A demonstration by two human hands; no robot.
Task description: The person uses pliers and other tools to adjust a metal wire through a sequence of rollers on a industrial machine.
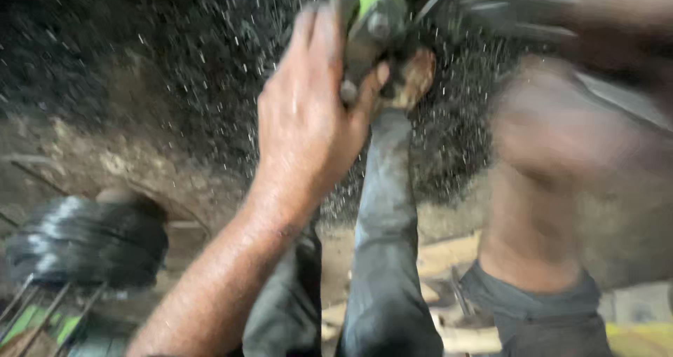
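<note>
Above a dark trouser leg (384, 245), the left hand (308, 112) grips a green-and-grey tool (371, 21); the blurred right hand (561, 126) is too smeared to tell its grip.

the right hand (561, 129) is one big blur, so its fingers and grip cannot be made out; the green tool (371, 10) is cut off at the top edge and partly hidden by the left hand (308, 112); the dark coil of wire (84, 241) is fuzzy.
</note>
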